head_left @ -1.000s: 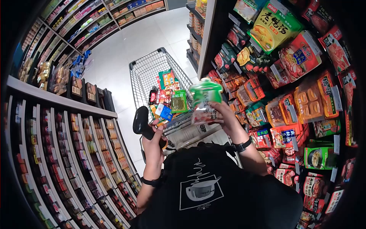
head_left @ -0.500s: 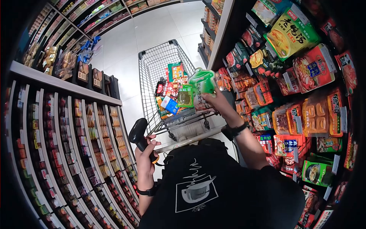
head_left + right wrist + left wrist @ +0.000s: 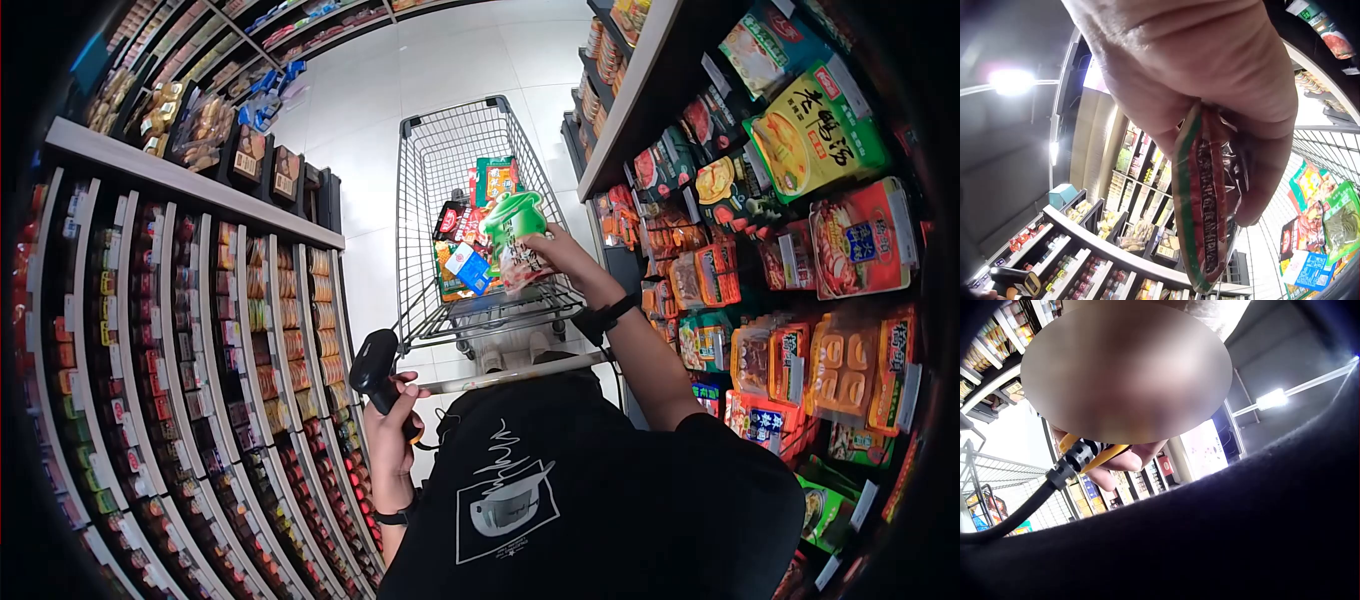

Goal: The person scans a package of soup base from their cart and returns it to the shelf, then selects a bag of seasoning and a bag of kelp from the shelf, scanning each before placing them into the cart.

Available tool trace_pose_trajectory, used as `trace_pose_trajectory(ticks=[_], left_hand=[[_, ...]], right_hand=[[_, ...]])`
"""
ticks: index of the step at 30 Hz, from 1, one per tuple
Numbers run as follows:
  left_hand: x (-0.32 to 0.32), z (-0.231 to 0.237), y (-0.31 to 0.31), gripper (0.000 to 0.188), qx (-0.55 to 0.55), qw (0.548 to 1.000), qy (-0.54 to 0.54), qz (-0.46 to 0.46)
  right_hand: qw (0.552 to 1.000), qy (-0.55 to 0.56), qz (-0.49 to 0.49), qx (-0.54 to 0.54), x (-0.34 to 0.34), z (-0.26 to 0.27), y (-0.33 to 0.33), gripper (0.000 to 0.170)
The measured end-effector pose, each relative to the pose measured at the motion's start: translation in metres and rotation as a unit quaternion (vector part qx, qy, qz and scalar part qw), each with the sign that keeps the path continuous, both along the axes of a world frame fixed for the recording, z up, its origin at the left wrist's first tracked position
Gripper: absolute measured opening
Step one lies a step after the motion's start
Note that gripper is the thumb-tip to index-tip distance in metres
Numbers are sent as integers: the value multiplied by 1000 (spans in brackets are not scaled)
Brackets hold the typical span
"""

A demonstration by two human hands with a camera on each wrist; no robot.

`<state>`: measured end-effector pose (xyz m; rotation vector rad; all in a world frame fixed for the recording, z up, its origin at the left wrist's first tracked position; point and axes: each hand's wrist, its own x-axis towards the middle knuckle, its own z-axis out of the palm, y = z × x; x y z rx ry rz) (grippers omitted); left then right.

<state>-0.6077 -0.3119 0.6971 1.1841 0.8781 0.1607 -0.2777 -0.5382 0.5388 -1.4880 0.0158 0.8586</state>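
Note:
My right hand (image 3: 562,258) pinches a packet with a green top (image 3: 518,220) by its side, over the shopping cart (image 3: 452,106). The right wrist view shows the packet (image 3: 1200,206) edge-on between thumb and fingers. Below it in the cart lie several bagged foods, among them a red packet (image 3: 462,222) and a blue-and-white one (image 3: 472,268). My left hand (image 3: 392,430) grips a black handheld scanner (image 3: 374,366) by its handle, left of the cart's handlebar (image 3: 500,377). A thick black cable (image 3: 1029,509) runs from the handle's base; a blurred oval hides most of that hand in the left wrist view.
Packed shelves (image 3: 200,330) line the left side, with a pale ledge (image 3: 190,180) above them. Racks of hanging food packs stand close on the right, including a yellow-green soup pack (image 3: 815,135). Pale tiled floor (image 3: 440,60) stretches beyond the cart.
My right hand has carried the green-topped packet forward and down over the cart's basket. The cart sits farther right in view, and my left hand still holds the scanner, slightly lower.

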Motion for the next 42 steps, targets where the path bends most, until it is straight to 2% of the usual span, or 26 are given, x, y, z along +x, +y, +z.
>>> trace_pose_trajectory(ticks=[2,4,6,7,9,10,13,14,17,18,19,22,23,25,26,30,33,35,38,40,42], left_hand=[[-1,-2,-2,18,5,1000,1,4],[0,-2,-5,17,8,1000,4,7],[1,-2,-7,17,9,1000,11,7],[0,-3,-7,16,4,1000,13,9],[0,-4,-6,12,-3,1000,17,11],[1,-4,-7,12,-5,1000,16,15],[5,-5,-10,12,-7,1000,16,14],[7,-7,-10,13,-6,1000,17,6],[18,-11,-12,16,0,999,14,-38],[21,-12,-14,17,4,998,13,-55],[23,-16,-15,29,8,996,7,-85],[33,-21,-27,58,61,983,-9,-176],[35,-22,-28,60,75,971,10,-228],[38,-32,-29,57,70,955,-38,-284],[39,-34,-28,64,42,955,-50,-289],[45,-24,-31,77,108,910,-101,-387],[43,-28,-37,78,255,867,-76,-421],[43,-29,-40,83,272,861,-68,-425],[45,-30,-39,89,270,860,-61,-430],[45,-26,-37,95,243,871,-58,-422],[47,-22,-35,100,291,858,-93,-413]], right_hand=[[999,32,10,40,5,2,-1,76],[999,24,29,3,22,-16,-4,82],[994,-17,-1,-111,24,-41,-2,94],[979,-122,-10,-164,26,-64,-4,94],[908,-328,-28,-260,34,-114,-12,95],[935,-259,-11,-243,25,-76,-15,91],[974,-168,95,-120,-1,-34,-25,82],[968,-176,133,-123,-12,-28,-26,70],[948,-142,271,-90,-47,26,-24,68],[936,-171,300,-68,-59,27,-22,68],[922,-197,329,-46,-70,31,-19,69],[884,-174,434,-16,-99,69,-5,67],[885,-142,443,17,-109,71,0,67],[882,-80,457,83,-127,74,9,69],[889,-112,430,110,-136,76,10,66],[898,-89,418,105,-147,81,9,61],[904,-79,418,49,-150,91,6,57],[912,-54,407,20,-154,98,5,55],[928,-53,366,49,-161,81,6,52],[948,-40,308,70,-163,86,6,47],[967,-38,235,93,-163,86,5,43]])
